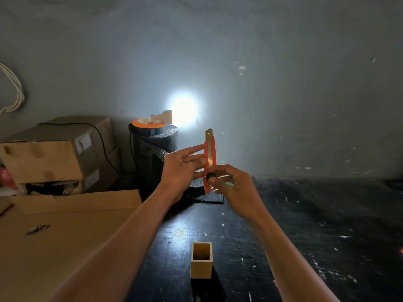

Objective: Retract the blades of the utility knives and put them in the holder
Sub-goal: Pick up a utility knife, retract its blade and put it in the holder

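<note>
I hold a red utility knife (210,153) upright above the dark table, its metal tip pointing up. My left hand (182,168) steadies the knife's left edge, fingers spread and touching it. My right hand (234,182) grips the lower part of the knife, thumb on the black slider knob (210,176). Only a short bit of metal shows above the red body. A small square wooden holder (201,260) stands open-topped and empty on the table, close to me and below my hands.
A bright lamp (183,110) shines from atop a black mesh roll (157,153) behind the knife. Cardboard boxes (54,153) are stacked at left, a flat cardboard sheet (65,225) with a small metal object (38,229) lies at near left. The black table (305,225) stretches right.
</note>
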The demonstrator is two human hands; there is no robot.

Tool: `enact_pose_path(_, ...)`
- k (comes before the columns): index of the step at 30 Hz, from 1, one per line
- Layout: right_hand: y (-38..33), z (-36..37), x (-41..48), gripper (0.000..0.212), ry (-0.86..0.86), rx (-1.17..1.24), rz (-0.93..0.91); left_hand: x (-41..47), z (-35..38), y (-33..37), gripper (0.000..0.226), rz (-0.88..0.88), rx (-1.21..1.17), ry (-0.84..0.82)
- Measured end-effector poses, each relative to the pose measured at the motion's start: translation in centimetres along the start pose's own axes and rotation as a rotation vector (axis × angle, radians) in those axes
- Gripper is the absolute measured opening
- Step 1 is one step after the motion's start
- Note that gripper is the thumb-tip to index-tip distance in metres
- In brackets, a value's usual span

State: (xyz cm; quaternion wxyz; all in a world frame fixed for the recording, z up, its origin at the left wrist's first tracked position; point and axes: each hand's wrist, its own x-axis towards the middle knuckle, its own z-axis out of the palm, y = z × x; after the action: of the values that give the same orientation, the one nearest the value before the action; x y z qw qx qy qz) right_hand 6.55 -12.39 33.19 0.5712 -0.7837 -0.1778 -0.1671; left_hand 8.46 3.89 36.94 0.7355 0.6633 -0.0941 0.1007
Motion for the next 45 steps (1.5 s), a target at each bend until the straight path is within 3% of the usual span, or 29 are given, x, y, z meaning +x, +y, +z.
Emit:
enact_pose_path(3,0.1,0.2,-0.3,0.021,-0.025,-0.022,-0.005,0.0,-0.1,-0.4,0.038,0.001,0.010,0.000)
enact_pose_path(13,0.3,0.3,-0.2,0.012,-0.020,-0.034,-0.009,-0.1,-0.4,-1.0,0.039,-0.010,-0.038,-0.023)
enact_pose_path(20,0.5,0.1,1.0,0.026,0.099,0.051,0.063,-1.5,-0.6,-3.7,0.038,-0.047,-0.078,-0.076)
enact_pose_path(25,2.1,0.5,1.9,0.019,0.048,-0.119,0.098,-2.5,-0.8,-6.5,0.035,-0.075,-0.013,-0.093)
enact_pose_path(31,5.2,1.3,1.5,0.017,-0.005,-0.045,0.191,-2.6,-1.5,-10.4,0.026,-0.138,0.021,-0.046)
enact_pose_path(37,10.3,2.7,0.7,0.013,-0.042,-0.006,0.288,-2.1,-3.2,-18.7,0.029,-0.331,0.261,0.074)
enact_pose_path(45,19.5,5.9,0.4,0.007,-0.071,-0.089,0.497,-3.7,-3.8,-27.0,0.054,-0.470,0.603,-0.043)
